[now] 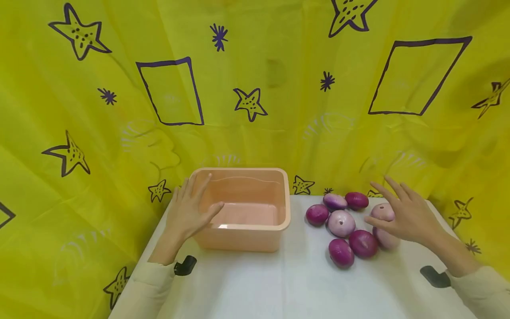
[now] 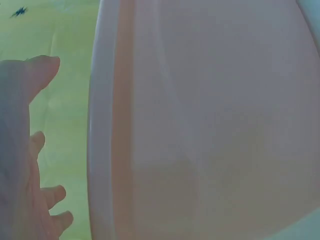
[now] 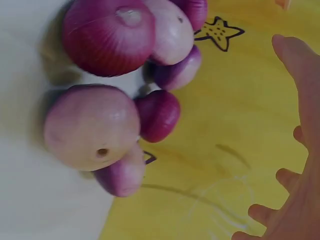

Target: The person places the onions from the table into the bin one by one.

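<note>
A peach plastic bin stands on the white table, with nothing visible inside. My left hand hovers at its left end, fingers spread. The left wrist view shows a gap between that hand and the bin's rim. To the right of the bin lies a cluster of several onions, some deep purple like the front one, others pale with a small dark hole. Over the cluster's right side hangs my right hand, fingers extended and holding nothing; it partly hides two pale onions.
A yellow curtain with drawn stars and frames rises behind the table and along both sides. White table surface shows in front of the bin and the onions. A dark strap piece sits at each wrist.
</note>
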Demonstrator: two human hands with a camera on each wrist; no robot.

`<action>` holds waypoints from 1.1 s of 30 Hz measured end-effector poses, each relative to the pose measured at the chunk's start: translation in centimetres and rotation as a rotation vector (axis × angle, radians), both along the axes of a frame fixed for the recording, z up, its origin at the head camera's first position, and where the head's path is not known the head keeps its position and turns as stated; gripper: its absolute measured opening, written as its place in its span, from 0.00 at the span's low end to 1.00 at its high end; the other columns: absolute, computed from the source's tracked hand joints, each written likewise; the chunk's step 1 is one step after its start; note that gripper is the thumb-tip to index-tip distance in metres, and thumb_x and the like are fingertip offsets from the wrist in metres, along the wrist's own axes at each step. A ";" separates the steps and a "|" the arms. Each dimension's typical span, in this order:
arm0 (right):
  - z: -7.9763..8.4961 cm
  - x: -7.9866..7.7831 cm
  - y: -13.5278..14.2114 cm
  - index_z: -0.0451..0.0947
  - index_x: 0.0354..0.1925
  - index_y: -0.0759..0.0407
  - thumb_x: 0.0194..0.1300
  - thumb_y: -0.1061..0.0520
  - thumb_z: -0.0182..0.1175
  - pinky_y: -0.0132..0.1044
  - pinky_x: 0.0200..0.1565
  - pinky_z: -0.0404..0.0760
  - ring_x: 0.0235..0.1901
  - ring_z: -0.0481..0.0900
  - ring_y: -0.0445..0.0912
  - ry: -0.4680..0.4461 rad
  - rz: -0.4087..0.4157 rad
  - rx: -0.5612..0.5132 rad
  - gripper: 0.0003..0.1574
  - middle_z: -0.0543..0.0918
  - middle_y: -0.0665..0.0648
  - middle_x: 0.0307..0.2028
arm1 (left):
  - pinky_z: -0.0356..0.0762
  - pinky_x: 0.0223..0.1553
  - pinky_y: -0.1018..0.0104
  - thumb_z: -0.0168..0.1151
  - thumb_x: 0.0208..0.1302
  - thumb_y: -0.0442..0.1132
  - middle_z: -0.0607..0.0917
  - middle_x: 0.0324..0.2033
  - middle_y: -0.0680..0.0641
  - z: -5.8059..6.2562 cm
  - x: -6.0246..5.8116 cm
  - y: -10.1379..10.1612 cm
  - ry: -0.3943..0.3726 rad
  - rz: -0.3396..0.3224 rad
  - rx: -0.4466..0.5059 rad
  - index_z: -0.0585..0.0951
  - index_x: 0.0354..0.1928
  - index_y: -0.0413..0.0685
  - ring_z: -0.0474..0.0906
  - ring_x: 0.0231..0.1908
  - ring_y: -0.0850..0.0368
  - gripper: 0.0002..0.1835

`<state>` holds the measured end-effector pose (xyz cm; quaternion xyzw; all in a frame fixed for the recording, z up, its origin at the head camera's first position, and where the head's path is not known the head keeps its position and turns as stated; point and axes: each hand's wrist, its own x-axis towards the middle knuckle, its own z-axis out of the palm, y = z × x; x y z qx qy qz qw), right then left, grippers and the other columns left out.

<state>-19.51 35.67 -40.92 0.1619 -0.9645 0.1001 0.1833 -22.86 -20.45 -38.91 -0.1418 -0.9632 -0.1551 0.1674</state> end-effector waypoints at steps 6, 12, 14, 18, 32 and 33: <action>-1.8 0.7 1.6 0.59 0.78 0.50 0.52 0.38 0.78 0.83 0.50 0.63 0.60 0.64 0.82 -0.063 -0.010 -0.052 0.63 0.58 0.73 0.75 | 0.52 0.68 0.24 0.59 0.67 0.66 0.55 0.78 0.34 -0.6 0.4 -1.8 -0.004 0.013 0.097 0.53 0.82 0.64 0.55 0.73 0.26 0.47; -3.5 1.4 3.0 0.55 0.80 0.51 0.57 0.41 0.75 0.84 0.46 0.65 0.57 0.66 0.83 -0.109 -0.013 -0.058 0.62 0.60 0.74 0.73 | 0.58 0.62 0.20 0.57 0.70 0.66 0.52 0.79 0.33 -0.9 1.1 -2.8 -0.078 0.050 0.151 0.50 0.83 0.63 0.56 0.72 0.24 0.46; -4.1 1.6 3.4 0.54 0.80 0.51 0.59 0.42 0.74 0.85 0.45 0.65 0.56 0.66 0.84 -0.135 -0.015 -0.076 0.60 0.60 0.74 0.72 | 0.60 0.60 0.20 0.56 0.70 0.66 0.52 0.79 0.33 -0.9 1.3 -3.1 -0.106 0.065 0.160 0.49 0.83 0.64 0.58 0.71 0.23 0.46; -5.4 1.9 3.9 0.57 0.78 0.53 0.58 0.49 0.75 0.85 0.42 0.66 0.53 0.67 0.86 -0.132 0.004 -0.131 0.58 0.62 0.77 0.69 | 0.63 0.56 0.18 0.55 0.71 0.66 0.52 0.79 0.32 -1.1 1.5 -3.4 -0.140 0.072 0.178 0.48 0.83 0.64 0.60 0.69 0.21 0.46; -9.2 1.7 5.6 0.66 0.65 0.73 0.39 0.61 0.84 0.37 0.31 0.82 0.37 0.78 0.53 -0.118 0.146 -0.258 0.58 0.77 0.70 0.43 | 0.71 0.60 0.31 0.63 0.72 0.52 0.61 0.77 0.40 -3.8 3.6 -5.3 -0.109 -0.001 0.496 0.51 0.82 0.62 0.68 0.68 0.32 0.44; -9.2 1.6 5.7 0.67 0.65 0.72 0.39 0.63 0.83 0.35 0.30 0.81 0.35 0.78 0.49 -0.127 0.171 -0.283 0.56 0.77 0.66 0.41 | 0.75 0.58 0.33 0.64 0.72 0.51 0.61 0.77 0.40 -4.1 3.8 -5.4 -0.116 -0.005 0.533 0.51 0.82 0.63 0.70 0.66 0.32 0.44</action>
